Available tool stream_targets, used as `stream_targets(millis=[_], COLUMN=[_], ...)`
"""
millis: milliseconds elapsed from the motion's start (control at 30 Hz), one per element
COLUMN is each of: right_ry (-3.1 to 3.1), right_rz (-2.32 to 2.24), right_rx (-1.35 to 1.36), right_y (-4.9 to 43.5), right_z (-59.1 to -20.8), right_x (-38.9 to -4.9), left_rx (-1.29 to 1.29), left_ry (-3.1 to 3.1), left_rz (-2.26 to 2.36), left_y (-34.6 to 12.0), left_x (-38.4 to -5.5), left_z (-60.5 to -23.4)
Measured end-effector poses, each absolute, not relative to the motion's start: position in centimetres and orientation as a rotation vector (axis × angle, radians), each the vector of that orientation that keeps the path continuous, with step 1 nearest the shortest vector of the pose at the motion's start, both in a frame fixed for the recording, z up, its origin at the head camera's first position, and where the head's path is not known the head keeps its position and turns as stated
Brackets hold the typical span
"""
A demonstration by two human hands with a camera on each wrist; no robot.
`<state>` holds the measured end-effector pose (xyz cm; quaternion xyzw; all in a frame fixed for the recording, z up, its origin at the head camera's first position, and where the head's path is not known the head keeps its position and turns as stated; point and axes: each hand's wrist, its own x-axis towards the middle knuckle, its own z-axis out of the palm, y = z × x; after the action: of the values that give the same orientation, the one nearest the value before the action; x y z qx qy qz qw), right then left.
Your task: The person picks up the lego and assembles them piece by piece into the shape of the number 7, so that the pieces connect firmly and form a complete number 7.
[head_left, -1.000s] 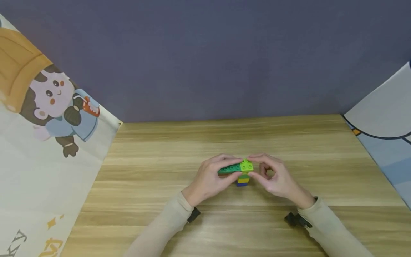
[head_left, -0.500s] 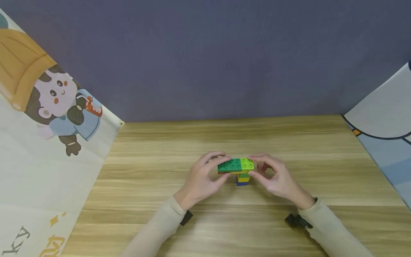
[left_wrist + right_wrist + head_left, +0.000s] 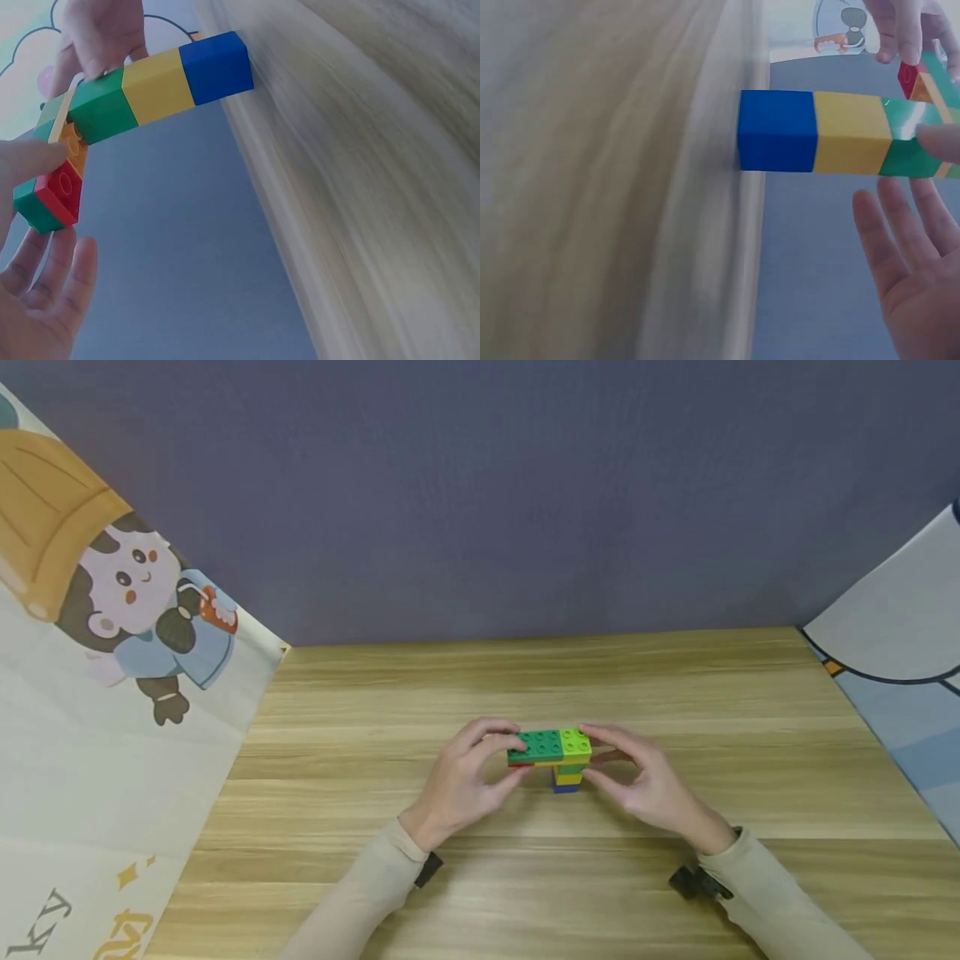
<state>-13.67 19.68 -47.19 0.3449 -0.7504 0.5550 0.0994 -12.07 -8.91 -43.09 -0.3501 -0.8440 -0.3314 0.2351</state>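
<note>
A toy building-brick structure stands on the wooden table, with a column of blue (image 3: pixel 776 131), yellow (image 3: pixel 157 86) and green (image 3: pixel 103 109) bricks. Across its top, a dark green brick (image 3: pixel 542 746) lies beside a light green brick (image 3: pixel 576 743). Under the overhanging left part show an orange piece (image 3: pixel 76 148) and a red one (image 3: pixel 61 191). My left hand (image 3: pixel 453 781) pinches that left end, its thumb on the underside in the left wrist view. At the right end, my right hand (image 3: pixel 660 785) holds the structure, thumb against the green column brick and index finger at the light green brick's back corner.
The wooden tabletop (image 3: pixel 375 693) spreads around the structure and meets a dark grey-blue wall (image 3: pixel 525 510) at the back. Panels with cartoon prints (image 3: pixel 127 577) border both sides. Each wrist wears a small black device (image 3: pixel 429 869).
My left hand has slid left along the top to its left end, uncovering the dark green brick. The right hand stays at the right end, its other fingers slightly straighter. The structure has barely moved.
</note>
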Motion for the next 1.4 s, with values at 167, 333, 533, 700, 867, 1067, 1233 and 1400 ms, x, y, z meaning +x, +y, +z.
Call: stream_targets(millis=[167,333,533,700,867,1067,1233,1400], right_ry=[-2.229,-2.262,-2.273,-2.247,-2.243,-2.289,-2.329,-2.375], right_rz=[1.659,1.643,1.64,1.649,1.671,1.708,1.781,1.833], right_rx=[1.042,0.991,0.928,0.904,0.888,0.851,0.783,0.709], right_y=[19.84,19.85,19.93,19.94,19.85,19.67,19.53,19.1], right_z=[-47.33,-47.41,-47.57,-47.54,-47.45,-47.48,-47.27,-46.86], right_x=[-13.58,-13.52,-13.3,-13.23,-13.3,-13.37,-13.41,-13.49], left_rx=[-0.967,-0.941,-0.934,-0.92,-0.854,-0.754,-0.693,-0.622], left_ry=[-2.297,-2.292,-2.288,-2.285,-2.295,-2.331,-2.343,-2.341], left_rz=[-0.9,-0.924,-0.922,-0.952,-1.039,-1.174,-1.282,-1.398], left_y=[-9.04,-8.96,-8.8,-8.57,-8.36,-8.32,-8.43,-8.46], left_x=[-12.12,-12.11,-12.11,-12.13,-12.16,-12.29,-12.62,-13.0], left_z=[-43.22,-43.31,-43.3,-43.3,-43.61,-43.64,-43.63,-43.6])
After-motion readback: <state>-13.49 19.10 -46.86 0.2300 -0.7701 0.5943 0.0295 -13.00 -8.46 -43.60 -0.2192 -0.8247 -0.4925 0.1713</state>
